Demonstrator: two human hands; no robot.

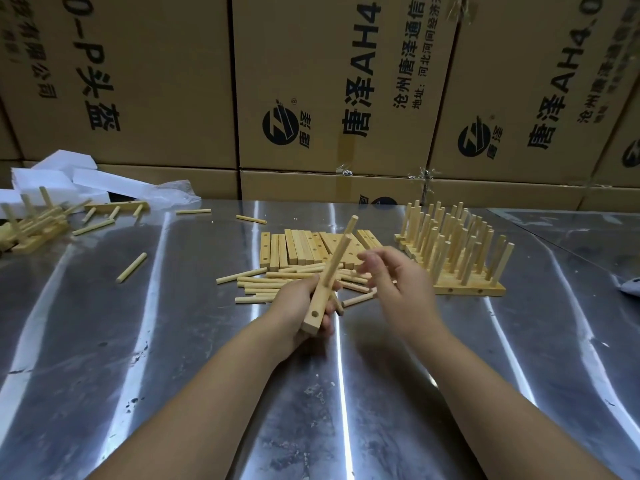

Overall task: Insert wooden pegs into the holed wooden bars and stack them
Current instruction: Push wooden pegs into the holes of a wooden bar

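My left hand (298, 303) grips a holed wooden bar (316, 317) above the table, its near end pointing toward me with one empty hole showing. Two pegs (341, 247) stand out of the bar, slanting up and away. My right hand (391, 282) hovers just right of the bar with fingers loosely curled, holding nothing I can see. A heap of loose pegs (266, 282) lies under and beyond my hands. Behind it lies a row of empty holed bars (304, 251). A stack of finished bars with upright pegs (453, 251) stands at the right.
The metal table (173, 341) carries stray pegs (131, 267) at left and centre. More pegged bars (31, 223) and white foam pieces (62, 174) sit at the far left. Cardboard boxes (311, 81) wall off the back edge.
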